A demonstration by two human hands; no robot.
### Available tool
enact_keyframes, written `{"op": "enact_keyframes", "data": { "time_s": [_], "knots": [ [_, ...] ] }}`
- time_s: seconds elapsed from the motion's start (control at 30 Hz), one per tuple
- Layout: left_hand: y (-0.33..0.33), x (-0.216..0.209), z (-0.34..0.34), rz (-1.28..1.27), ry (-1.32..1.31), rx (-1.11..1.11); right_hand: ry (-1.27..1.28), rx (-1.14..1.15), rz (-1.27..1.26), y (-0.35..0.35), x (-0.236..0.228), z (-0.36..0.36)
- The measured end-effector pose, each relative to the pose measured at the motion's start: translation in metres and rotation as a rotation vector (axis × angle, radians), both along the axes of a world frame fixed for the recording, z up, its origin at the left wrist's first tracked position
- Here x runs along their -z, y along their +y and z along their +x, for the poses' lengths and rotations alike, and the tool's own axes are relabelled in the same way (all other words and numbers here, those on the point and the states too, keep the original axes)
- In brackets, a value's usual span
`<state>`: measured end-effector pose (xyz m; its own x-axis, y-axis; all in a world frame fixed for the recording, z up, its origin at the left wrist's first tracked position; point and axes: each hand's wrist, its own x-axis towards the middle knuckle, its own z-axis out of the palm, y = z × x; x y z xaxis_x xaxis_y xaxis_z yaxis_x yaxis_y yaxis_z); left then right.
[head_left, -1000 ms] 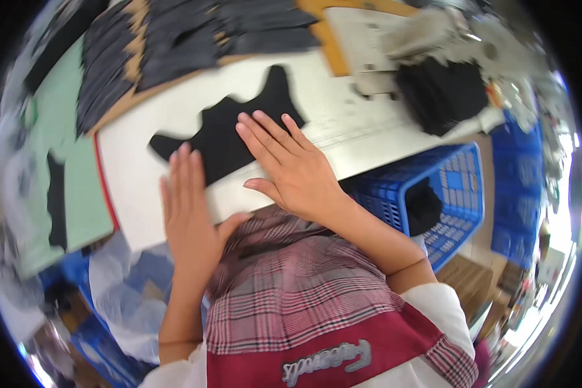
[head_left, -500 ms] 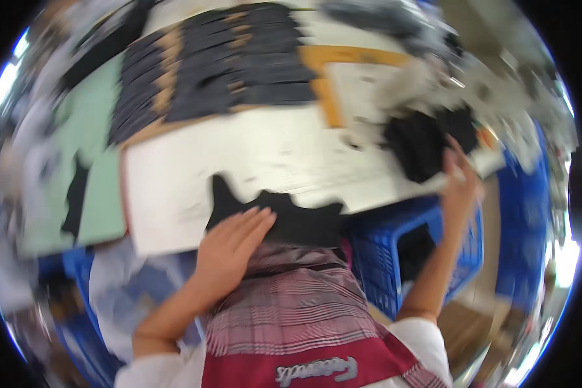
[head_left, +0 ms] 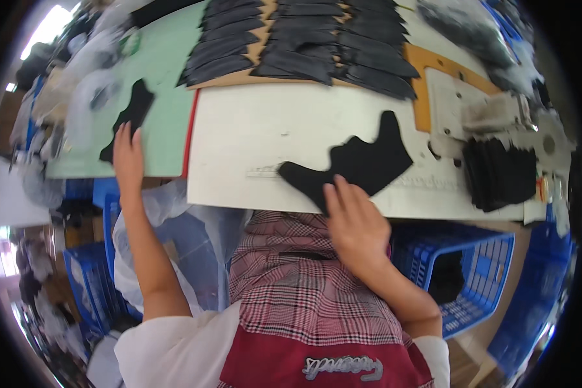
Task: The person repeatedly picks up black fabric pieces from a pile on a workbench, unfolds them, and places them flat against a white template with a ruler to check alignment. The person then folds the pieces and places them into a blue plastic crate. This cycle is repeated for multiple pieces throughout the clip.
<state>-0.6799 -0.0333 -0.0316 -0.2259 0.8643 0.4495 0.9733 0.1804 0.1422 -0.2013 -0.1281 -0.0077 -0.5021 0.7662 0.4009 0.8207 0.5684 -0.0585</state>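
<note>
A cut black fabric piece with a scalloped edge lies slantwise on the white tabletop in front of me. The fingers of my right hand rest outstretched on its near edge, pressing lightly and not gripping. Over on the left, a second black piece lies on a pale green board. My left hand reaches to it, its extended fingertips touching the lower part. To the right on the white top stands a stack of black pieces, with no hand on it.
Rows of overlapping dark pieces lie on a brown board at the back. A yellow-orange frame surrounds a pale machine plate at the right. Below the table are a blue crate and a plastic-lined bin.
My left hand has left the near fabric piece and reached left to the green board's piece. My right hand has come from the stack to the near piece, which now lies tilted.
</note>
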Motion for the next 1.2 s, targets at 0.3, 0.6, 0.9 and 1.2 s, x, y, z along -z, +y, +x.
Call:
{"op": "enact_keyframes", "data": {
  "time_s": [0.3,0.6,0.9,1.2],
  "knots": [
    [0.016,-0.03,0.189,0.038,-0.17,0.435,0.267,0.047,0.073,0.109,-0.026,0.007],
    [0.134,-0.057,0.275,0.244,-0.158,0.793,0.074,-0.126,0.123,0.181,-0.007,-0.004],
    [0.164,-0.059,0.28,0.098,-0.222,0.811,0.128,-0.221,0.304,0.202,0.006,0.004],
    [0.117,-0.045,0.297,-0.013,-0.261,1.029,0.446,-0.117,0.073,0.213,-0.007,0.009]
  ]
}}
